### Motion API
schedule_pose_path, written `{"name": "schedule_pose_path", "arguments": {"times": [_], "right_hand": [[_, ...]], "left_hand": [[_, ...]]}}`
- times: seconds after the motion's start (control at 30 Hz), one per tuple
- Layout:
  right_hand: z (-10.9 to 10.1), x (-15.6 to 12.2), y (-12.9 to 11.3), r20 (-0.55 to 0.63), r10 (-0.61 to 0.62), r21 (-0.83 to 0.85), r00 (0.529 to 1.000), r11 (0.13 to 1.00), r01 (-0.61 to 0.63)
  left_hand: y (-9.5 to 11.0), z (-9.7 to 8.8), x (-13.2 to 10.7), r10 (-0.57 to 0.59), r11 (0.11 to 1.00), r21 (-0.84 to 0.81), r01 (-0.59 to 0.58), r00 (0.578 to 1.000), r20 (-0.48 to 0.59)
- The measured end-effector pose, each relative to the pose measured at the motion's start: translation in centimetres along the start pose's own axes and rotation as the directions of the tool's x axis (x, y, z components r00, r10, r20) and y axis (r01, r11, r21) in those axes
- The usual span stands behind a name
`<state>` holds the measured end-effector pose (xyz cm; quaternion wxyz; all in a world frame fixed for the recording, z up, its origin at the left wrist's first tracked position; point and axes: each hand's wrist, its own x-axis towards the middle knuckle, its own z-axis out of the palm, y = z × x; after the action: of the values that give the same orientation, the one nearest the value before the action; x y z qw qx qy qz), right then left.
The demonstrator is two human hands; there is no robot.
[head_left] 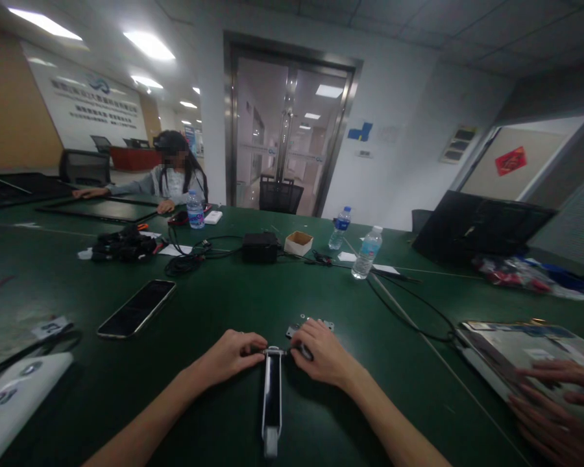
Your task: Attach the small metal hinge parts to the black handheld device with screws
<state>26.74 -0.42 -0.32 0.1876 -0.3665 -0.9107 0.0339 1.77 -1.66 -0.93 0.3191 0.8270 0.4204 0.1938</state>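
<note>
My left hand (233, 353) and my right hand (321, 350) meet on the green table (214, 305), both curled at the top end of a long narrow black-and-silver part (272, 402) that lies pointing toward me. The left fingers pinch its metal end from the left. My right fingers close on a small metal piece beside that end. A small silver hinge bracket (321, 322) lies just beyond my right hand.
A smartphone (137, 308) lies at left, a white device (14, 399) at the near left. Cables, a black box (260, 247), a small cardboard box (298, 242) and water bottles (367, 251) sit farther back. Another person's hands (557, 402) rest on an opened laptop at right. A person sits at far left.
</note>
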Motion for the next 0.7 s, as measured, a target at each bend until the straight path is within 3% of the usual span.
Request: {"name": "schedule_pose_path", "arguments": {"times": [0.17,0.3,0.53,0.7], "right_hand": [[-1.9,-0.7,3.5,-0.071,0.166,-0.130,0.984,0.976,-0.174],[-2.6,-1.3,5.3,-0.059,0.262,-0.189,0.963,0.944,-0.269],[-1.2,-1.1,4.6,0.031,0.250,-0.176,0.968,0.954,-0.241],[-0.2,-0.7,4.1,0.019,0.244,-0.197,0.970,0.952,-0.236]], "left_hand": [[-0.8,-0.4,-0.1,-0.005,0.994,0.108,0.000,0.999,0.042],[-0.7,-0.5,0.0,0.006,0.990,0.141,-0.014,0.998,0.061],[0.0,-0.5,0.0,0.010,0.986,0.165,-0.018,0.999,0.046],[0.4,-0.6,-0.1,-0.004,0.986,0.166,-0.004,0.999,0.047]]}}
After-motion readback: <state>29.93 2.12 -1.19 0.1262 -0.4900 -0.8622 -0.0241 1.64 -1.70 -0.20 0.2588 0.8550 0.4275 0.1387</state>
